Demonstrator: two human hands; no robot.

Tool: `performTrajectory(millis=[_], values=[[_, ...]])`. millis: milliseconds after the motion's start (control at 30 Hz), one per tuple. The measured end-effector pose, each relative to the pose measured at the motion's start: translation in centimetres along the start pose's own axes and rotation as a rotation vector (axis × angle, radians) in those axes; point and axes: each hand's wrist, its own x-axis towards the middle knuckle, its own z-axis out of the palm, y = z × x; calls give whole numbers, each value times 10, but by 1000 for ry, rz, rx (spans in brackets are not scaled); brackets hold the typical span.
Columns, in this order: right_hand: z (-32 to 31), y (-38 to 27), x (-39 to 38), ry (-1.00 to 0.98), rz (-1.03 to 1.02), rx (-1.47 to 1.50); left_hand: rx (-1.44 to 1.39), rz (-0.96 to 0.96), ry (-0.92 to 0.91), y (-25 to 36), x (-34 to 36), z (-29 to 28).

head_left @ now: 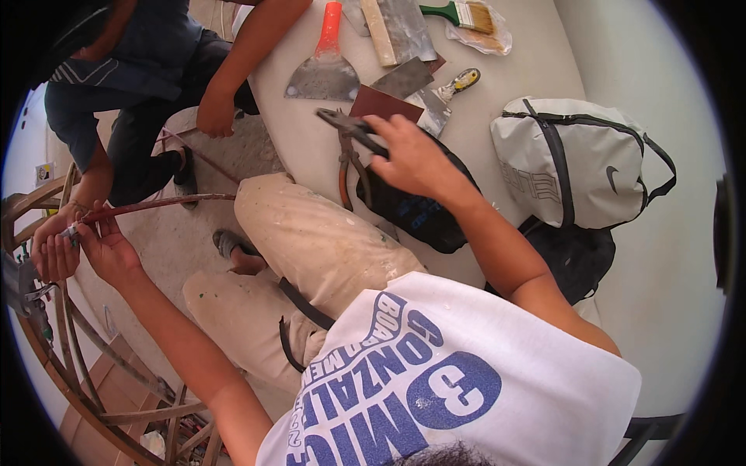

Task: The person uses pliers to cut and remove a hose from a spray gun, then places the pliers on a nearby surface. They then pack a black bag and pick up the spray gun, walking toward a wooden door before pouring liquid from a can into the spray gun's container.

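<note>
My right hand [410, 155] is closed around black-handled pliers [351, 126] above the light-coloured surface on my right. A second, rusty pair of pliers [346, 172] lies just under their jaws. Far to my left, my left hand [113, 247] has its fingers curled at the end of a reddish-brown hose [159, 203], beside a small metal fitting [72, 231]. A co-worker's hand [54, 252] is at the same fitting, pressed close to mine. Their fingers and mine partly hide the join.
On the surface lie a wide scraper [325, 74] with an orange handle, sandpaper [385, 105], a putty knife [447, 97], a paint brush [470, 17] and a black bag [423, 213]. A grey-white bag [571, 163] stands right. A curved wooden frame [81, 404] is at lower left.
</note>
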Motion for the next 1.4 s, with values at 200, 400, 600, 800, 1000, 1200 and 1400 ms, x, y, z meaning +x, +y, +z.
performTrajectory(millis=[200,400,600,800,1000,1200,1400], values=[[-12,46,-27,-45,47,-312,30,-49,20,-2,-1,2],[5,-6,25,162,-138,-189,-329,-194,-43,-9,13,-27],[103,-215,146,200,-587,447,-121,-112,75,9,-12,22],[175,-314,184,-215,-445,659,17,32,57,4,-18,20],[197,-301,189,-84,-564,708,39,136,72,-1,-22,21],[199,-312,185,-66,-557,883,37,139,44,-3,-16,17],[193,-312,189,-205,-544,983,72,142,32,-2,-18,23]])
